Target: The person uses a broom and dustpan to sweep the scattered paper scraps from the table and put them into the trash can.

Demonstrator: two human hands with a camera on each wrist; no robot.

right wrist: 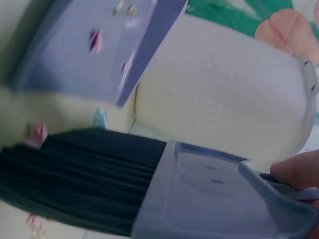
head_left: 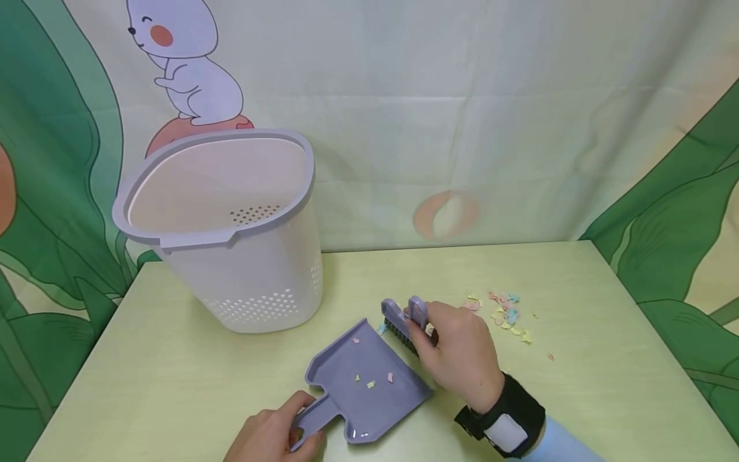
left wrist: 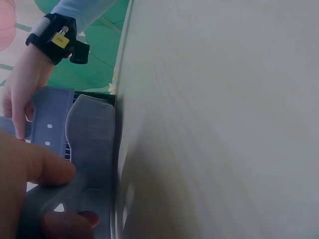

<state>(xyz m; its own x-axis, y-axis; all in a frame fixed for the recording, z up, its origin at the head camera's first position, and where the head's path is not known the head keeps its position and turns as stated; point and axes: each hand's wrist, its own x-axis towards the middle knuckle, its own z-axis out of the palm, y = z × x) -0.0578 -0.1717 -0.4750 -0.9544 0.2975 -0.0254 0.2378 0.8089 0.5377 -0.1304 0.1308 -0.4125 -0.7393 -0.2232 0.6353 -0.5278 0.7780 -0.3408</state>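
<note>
My left hand (head_left: 276,431) grips the handle of a purple dustpan (head_left: 375,404), which lies on the table with its open edge to the right. A few pink and yellow paper scraps (head_left: 371,384) sit in the pan. In my right hand (head_left: 462,350) is a small purple hand brush (head_left: 395,314) with dark bristles (right wrist: 79,179). The bristles are just right of the pan's open edge. A blue scrap (right wrist: 100,117) and a pink scrap (right wrist: 37,135) lie between bristles and pan in the right wrist view. In the left wrist view, my fingers (left wrist: 50,167) curl round the handle.
A tall white and purple basket (head_left: 260,276) with small holes stands at the back left of the table (head_left: 600,398). Several more paper scraps (head_left: 510,314) lie right of my right hand. A printed curtain (head_left: 519,128) hangs behind the table.
</note>
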